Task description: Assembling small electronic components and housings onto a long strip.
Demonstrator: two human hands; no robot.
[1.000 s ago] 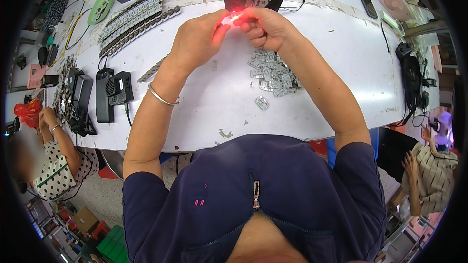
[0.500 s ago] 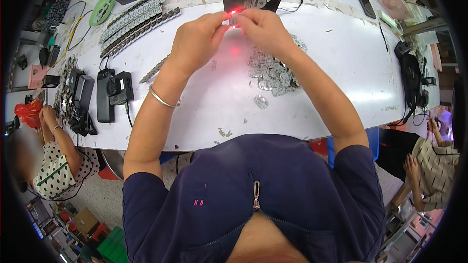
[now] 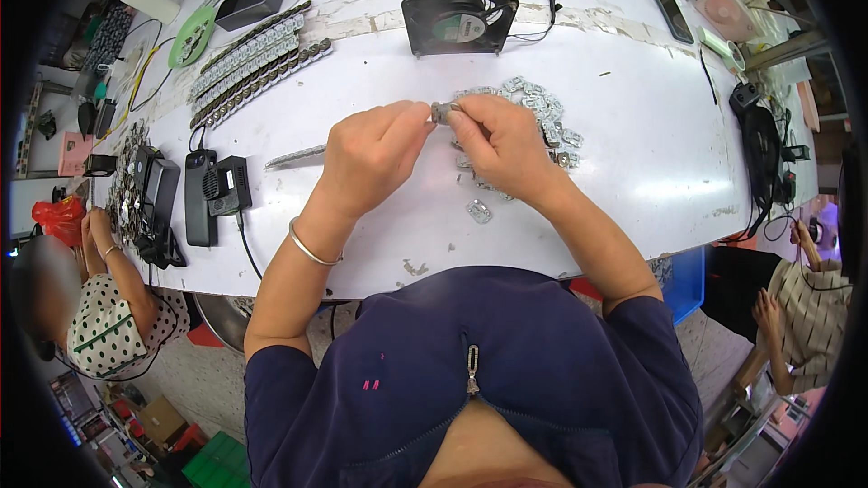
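My left hand (image 3: 372,152) and my right hand (image 3: 503,141) meet over the middle of the table, fingers of both pinched. Between their fingertips is a small grey link-like piece (image 3: 441,113), gripped from either side; its details are too small to make out. Partly behind and under my right hand spreads a pile of loose silvery links (image 3: 540,108). One single link (image 3: 478,211) lies apart, nearer to me. A thin chain-like strip (image 3: 294,157) reaches out from behind my left wrist.
A black square fan (image 3: 459,16) stands beyond my hands. Chain strips (image 3: 249,63) lie at the back left, near a green dish (image 3: 192,36) and a black box (image 3: 250,5). Black devices (image 3: 217,190) sit left, a phone (image 3: 669,11) far right. Another person (image 3: 113,307) works at left.
Both hands have come down toward me, away from the fan, with the small piece still between them. The red glow on the fingers and table is gone.
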